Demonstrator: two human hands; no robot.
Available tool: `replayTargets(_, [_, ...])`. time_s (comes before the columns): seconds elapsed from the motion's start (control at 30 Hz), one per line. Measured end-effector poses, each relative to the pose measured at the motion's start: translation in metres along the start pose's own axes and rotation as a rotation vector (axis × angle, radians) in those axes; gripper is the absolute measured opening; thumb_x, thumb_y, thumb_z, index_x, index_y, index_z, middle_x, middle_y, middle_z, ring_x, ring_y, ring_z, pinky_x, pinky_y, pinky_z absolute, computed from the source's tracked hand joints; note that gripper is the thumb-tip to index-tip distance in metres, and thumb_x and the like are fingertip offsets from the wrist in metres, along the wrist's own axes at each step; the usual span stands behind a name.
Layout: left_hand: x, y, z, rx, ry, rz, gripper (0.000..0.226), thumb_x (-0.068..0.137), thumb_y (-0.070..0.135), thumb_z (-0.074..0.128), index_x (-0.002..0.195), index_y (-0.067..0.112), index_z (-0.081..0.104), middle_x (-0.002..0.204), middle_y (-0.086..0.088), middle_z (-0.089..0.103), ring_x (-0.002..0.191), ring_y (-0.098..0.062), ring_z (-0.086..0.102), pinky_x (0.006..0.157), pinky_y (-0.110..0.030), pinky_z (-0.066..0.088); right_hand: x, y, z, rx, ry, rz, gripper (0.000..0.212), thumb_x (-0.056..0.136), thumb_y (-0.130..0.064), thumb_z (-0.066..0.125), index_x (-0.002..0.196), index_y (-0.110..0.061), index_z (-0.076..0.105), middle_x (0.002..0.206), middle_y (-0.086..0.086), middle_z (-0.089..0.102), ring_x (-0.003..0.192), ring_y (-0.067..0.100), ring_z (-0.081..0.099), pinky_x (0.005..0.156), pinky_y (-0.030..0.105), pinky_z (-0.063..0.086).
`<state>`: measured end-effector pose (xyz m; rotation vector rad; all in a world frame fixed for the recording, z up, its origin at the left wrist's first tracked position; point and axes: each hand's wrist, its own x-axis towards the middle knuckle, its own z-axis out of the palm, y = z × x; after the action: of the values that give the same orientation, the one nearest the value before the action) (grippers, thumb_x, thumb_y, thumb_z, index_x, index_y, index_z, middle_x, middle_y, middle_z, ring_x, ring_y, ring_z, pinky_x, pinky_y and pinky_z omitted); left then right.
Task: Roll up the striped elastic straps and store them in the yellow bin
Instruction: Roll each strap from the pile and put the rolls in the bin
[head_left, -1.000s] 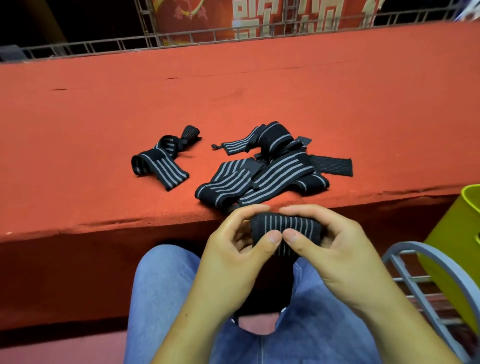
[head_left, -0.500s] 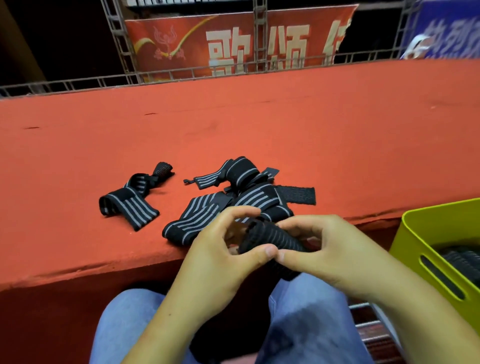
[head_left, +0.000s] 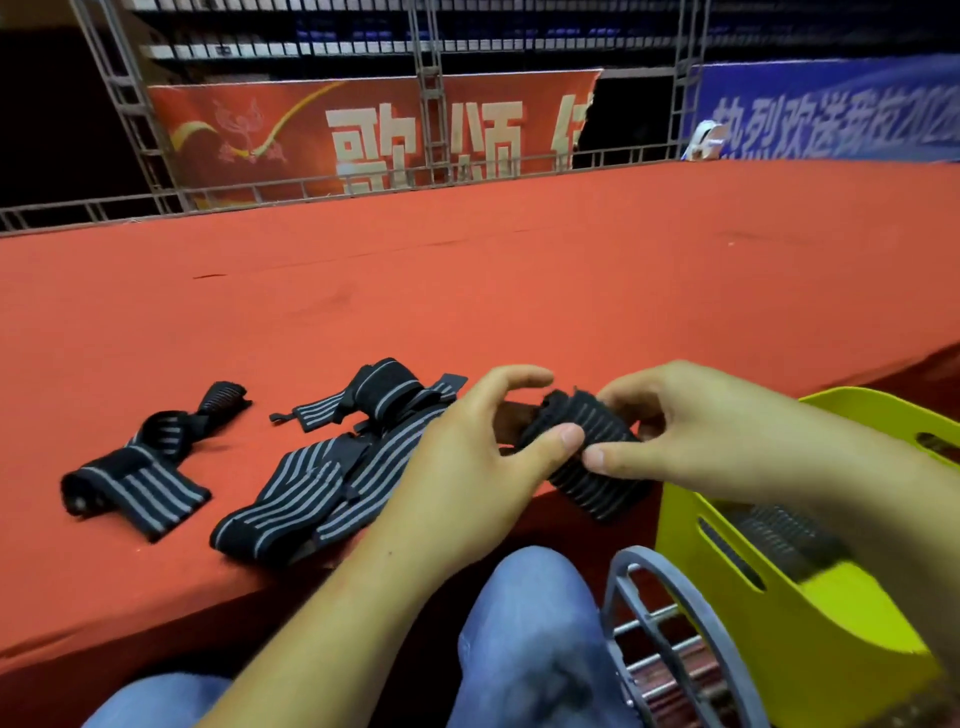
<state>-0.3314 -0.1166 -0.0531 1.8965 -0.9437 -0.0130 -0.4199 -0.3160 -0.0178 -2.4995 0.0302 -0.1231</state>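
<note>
A rolled black strap with grey stripes (head_left: 587, 457) is held between both hands above the red table's front edge. My left hand (head_left: 467, 467) pinches its left end with thumb and curled fingers. My right hand (head_left: 691, 431) grips its right end, thumb underneath. The yellow bin (head_left: 779, 613) stands at the lower right, just beside the roll, with a rolled strap (head_left: 779, 535) inside. A loose pile of straps (head_left: 332, 467) lies on the table left of my hands. Another loose strap (head_left: 140, 467) lies farther left.
The red table (head_left: 467, 286) stretches far back to a metal railing (head_left: 311, 187) with banners behind it. A grey chair frame (head_left: 670, 613) stands between my knees and the bin. My blue jeans (head_left: 524, 639) fill the lower middle.
Both hands have carried the rolled strap to the right and up, closer to the yellow bin. The view has swung right, so more of the bin shows.
</note>
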Motion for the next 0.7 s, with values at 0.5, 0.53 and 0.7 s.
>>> replayTargets(0.5, [0.028,-0.003,0.089,0.279,-0.314,0.208,0.042,0.105,0.024,0.057,0.146,0.035,0.056,0.148,0.026,0.049,0.132,0.014,0.04,0.109,-0.002,0.027,-0.062,0.164,-0.093,-0.205,0.078,0.696,0.037,0.082,-0.036,0.085,0.062,-0.013,0.063,0.048,-0.004,0.049,0.051,0.022,0.044,0.049,0.027,0.035])
replayTargets(0.53, [0.028,-0.005,0.094,0.291,-0.34,0.221,0.044,0.105,0.021,0.056,0.147,0.035,0.054,0.148,0.028,0.045,0.132,0.016,0.036,0.106,0.003,0.021,-0.063,0.175,-0.095,-0.226,0.065,0.723,0.037,0.082,-0.035,0.085,0.062,-0.014,0.062,0.049,-0.003,0.05,0.049,0.021,0.045,0.048,0.025,0.036])
replayTargets(0.7, [0.029,-0.025,0.117,0.334,-0.405,0.248,0.05,0.104,0.019,0.057,0.151,0.035,0.05,0.154,0.028,0.039,0.141,0.014,0.032,0.115,-0.004,0.02,-0.068,0.226,-0.095,-0.295,-0.029,0.884,0.028,0.084,-0.032,0.085,0.074,-0.011,0.069,0.062,0.002,0.064,0.057,0.019,0.064,0.05,0.026,0.047])
